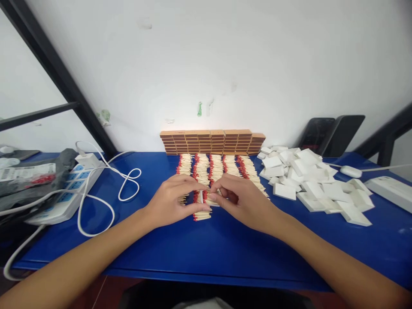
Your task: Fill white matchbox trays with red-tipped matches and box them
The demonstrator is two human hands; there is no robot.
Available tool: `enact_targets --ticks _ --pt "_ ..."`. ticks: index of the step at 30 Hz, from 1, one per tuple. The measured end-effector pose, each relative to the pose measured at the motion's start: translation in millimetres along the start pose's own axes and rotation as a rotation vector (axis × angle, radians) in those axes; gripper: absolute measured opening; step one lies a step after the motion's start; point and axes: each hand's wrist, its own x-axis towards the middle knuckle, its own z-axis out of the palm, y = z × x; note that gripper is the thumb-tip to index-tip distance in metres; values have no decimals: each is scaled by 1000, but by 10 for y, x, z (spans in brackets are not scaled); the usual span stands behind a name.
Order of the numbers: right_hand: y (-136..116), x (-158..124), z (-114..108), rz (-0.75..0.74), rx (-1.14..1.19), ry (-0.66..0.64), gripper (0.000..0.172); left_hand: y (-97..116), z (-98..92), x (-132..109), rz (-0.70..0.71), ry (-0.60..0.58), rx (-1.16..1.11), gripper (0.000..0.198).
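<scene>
Wooden matches [202, 165] with red heads lie in several long rows across the blue table. At the front of these rows, a small white matchbox tray [201, 197] shows partly between my hands. My left hand [174, 199] curves around it, thumb and index fingertips at its near and far ends; more matches [202, 216] lie just below the thumb. Thumb and fingers of my right hand [240, 197] are pinched together at the tray's right side, over red match heads. My fingers hide most of the tray and what it contains.
Stacked brown matchbox sleeves [212, 142] line the wall behind the rows. White trays [309, 176] are heaped to the right, near two dark phone-like objects [334, 135]. A power strip [72, 189] and looping white cables [128, 176] occupy the left.
</scene>
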Motion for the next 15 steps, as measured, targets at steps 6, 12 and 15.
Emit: enact_targets --ticks 6,12,15 --pt "2 -3 -3 -52 -59 20 11 1 15 -8 -13 0 -20 42" --pt "11 16 9 72 50 17 12 -4 -3 13 32 -49 -106 33" --pt "24 26 -22 64 34 31 17 6 -9 20 28 -36 -121 29"
